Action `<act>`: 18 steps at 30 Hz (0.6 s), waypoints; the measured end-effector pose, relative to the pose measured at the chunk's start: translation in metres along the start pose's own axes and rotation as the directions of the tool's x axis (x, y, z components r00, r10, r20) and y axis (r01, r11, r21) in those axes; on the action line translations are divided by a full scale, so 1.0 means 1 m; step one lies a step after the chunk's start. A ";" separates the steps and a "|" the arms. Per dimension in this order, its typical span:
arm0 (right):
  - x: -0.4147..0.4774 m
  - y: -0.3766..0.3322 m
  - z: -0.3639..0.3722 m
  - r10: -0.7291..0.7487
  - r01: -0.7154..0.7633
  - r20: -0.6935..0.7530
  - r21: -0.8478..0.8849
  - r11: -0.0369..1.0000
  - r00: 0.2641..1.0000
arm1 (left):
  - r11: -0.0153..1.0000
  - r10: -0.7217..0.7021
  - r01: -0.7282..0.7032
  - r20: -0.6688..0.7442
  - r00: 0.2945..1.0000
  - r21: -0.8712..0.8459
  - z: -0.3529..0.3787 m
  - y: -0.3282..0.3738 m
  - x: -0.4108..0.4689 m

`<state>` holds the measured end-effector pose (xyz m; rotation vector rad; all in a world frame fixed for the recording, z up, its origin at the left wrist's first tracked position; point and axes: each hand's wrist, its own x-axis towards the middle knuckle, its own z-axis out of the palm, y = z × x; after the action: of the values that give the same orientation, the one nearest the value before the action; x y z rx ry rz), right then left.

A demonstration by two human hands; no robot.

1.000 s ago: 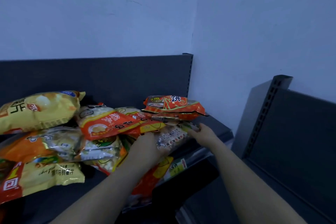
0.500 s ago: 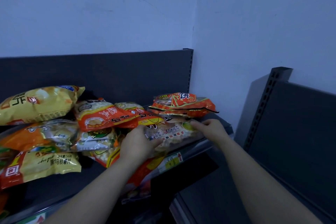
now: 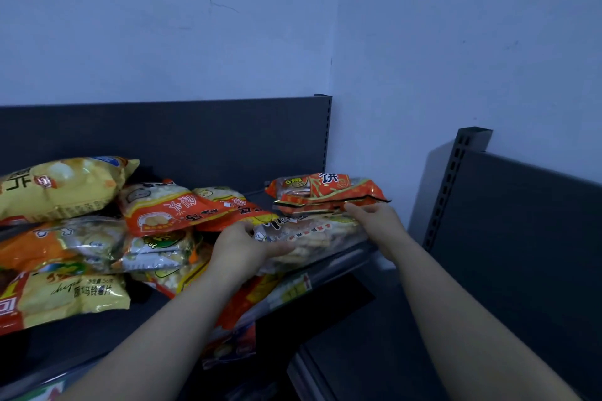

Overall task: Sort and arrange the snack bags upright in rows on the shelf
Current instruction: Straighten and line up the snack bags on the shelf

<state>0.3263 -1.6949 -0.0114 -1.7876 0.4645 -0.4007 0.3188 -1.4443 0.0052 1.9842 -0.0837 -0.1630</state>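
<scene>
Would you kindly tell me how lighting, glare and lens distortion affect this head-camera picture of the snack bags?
Head view: dim, with a blue cast, the shelf in shadow. Head view: glare streaks the silvery bag and the clear bag that the left hand grips; small print reads soft. Head view: the wide lens makes the right upright lean.

Snack bags lie flat in a loose heap on the dark grey shelf (image 3: 97, 335), none upright: a puffed yellow chip bag (image 3: 62, 187) tops the left stack above a silver-and-orange bag (image 3: 58, 244) and a second yellow bag (image 3: 71, 296). An orange-and-white bag (image 3: 182, 208) slants across the middle. At the right end, an orange-red bag (image 3: 325, 194) rests on a clear cracker bag (image 3: 312, 234), which the left hand (image 3: 241, 247) grips.
</scene>
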 end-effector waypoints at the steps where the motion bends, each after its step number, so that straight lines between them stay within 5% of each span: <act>1: 0.000 -0.004 -0.001 0.021 -0.021 -0.006 -0.004 1.000 1.000 | 1.000 0.009 -0.009 -0.005 1.000 -0.002 -0.001 0.003 -0.001; 9: -0.020 -0.038 -0.046 0.049 -0.047 -0.016 0.062 0.997 0.999 | 0.992 0.076 -0.070 0.056 0.996 -0.103 -0.007 0.031 -0.036; 18: -0.034 -0.104 -0.096 -0.150 0.178 -0.129 0.248 0.952 0.980 | 0.931 0.350 -0.351 -0.030 0.936 -0.104 -0.014 0.086 -0.053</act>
<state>0.2604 -1.7328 0.1125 -1.5592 0.3223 -0.6487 0.2701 -1.4594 0.0934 1.8288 -0.4118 0.0751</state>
